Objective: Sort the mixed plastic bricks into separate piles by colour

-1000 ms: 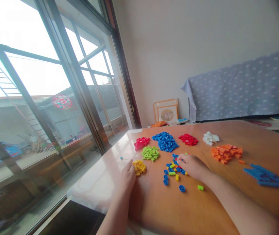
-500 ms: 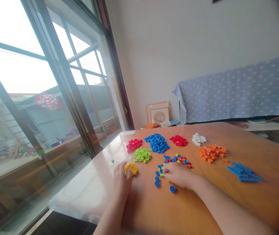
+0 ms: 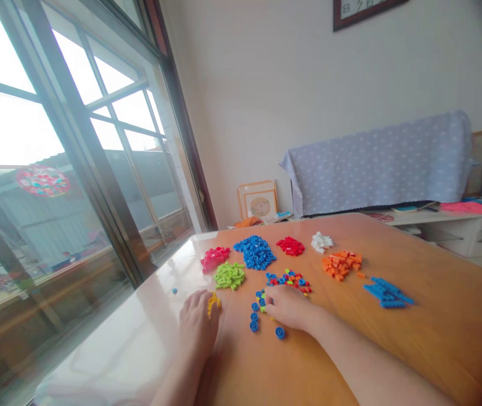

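My left hand (image 3: pixel 199 321) rests at the yellow bricks (image 3: pixel 214 304), its thumb apart from the fingers and curving round them; it hides part of the pile. My right hand (image 3: pixel 288 306) is closed in a pinch over a group of small mixed pieces, with green and blue showing at the fingertips. What it pinches is hidden. Several blue round pieces (image 3: pixel 254 317) lie in a line just left of it, and a single blue round piece (image 3: pixel 280 333) lies nearer me. Beyond the hand is a cluster of mixed blue, red and green bricks (image 3: pixel 290 279).
Sorted piles stand on the wooden table (image 3: pixel 241 372): pink (image 3: pixel 214 258), lime green (image 3: pixel 229 276), blue (image 3: pixel 255 252), red (image 3: pixel 290 246), white (image 3: pixel 321 242), orange (image 3: pixel 341 264) and long blue pieces (image 3: pixel 388 292). A tiny blue piece (image 3: pixel 175 291) lies left. Windows flank the left side.
The view has swung right, so everything sits further left. My left hand has moved further over the yellow pile, hiding more of it. My right hand stays pinched at the mixed pieces.
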A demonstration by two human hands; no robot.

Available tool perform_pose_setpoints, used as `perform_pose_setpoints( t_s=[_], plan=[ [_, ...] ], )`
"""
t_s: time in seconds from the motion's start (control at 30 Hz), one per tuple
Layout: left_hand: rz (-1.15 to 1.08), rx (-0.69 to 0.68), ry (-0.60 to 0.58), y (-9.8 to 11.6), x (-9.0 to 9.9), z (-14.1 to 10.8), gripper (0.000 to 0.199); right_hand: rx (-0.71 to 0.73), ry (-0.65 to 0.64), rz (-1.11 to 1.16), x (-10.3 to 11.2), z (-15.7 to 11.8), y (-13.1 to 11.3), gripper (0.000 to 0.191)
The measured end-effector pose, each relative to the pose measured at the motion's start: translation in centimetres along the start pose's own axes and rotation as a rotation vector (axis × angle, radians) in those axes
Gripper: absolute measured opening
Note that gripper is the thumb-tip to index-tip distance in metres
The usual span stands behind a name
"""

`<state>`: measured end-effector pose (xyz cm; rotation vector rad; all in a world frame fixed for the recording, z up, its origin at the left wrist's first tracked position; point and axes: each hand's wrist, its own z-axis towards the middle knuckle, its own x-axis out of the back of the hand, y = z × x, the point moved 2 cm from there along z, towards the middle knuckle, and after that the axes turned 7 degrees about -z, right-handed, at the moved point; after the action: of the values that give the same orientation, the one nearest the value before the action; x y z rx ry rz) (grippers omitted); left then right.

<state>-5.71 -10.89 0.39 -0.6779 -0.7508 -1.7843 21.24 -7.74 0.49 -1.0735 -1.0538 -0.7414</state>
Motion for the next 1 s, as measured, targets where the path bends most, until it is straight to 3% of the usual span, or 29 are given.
perform_pose_setpoints(
  t_s=[0.2, 0.4, 0.6, 0.73, 1.0],
  plan=[
    [-0.001, -0.043, 0.015, 0.7, 0.3, 0.3, 0.026, -0.045, 0.01, -0.024, 0.2, 0.1, 0.2, 0.015],
    [-0.112, -0.09, 0.015, 3.7, 0.8, 1.1, 0.027, -0.061, 0.003, 0.025, 1.1, 0.2, 1.4, 0.015],
    [-0.222, -0.07, -0.198, 7.3, -0.2, 1.8, 0.028, -0.015, 0.0, 0.024, 1.1, 0.1, 1.4, 0.013],
    [-0.291, -0.132, -0.349, 9.5, -0.9, 2.2, 0.026, -0.011, -0.019, -0.018, 0.5, 0.0, 1.0, 0.017],
    [-0.274, -0.104, -0.436, 10.9, -2.4, 3.0, 0.02, 0.018, 0.01, -0.045, 0.1, 0.2, 0.7, 0.017]
  ],
)
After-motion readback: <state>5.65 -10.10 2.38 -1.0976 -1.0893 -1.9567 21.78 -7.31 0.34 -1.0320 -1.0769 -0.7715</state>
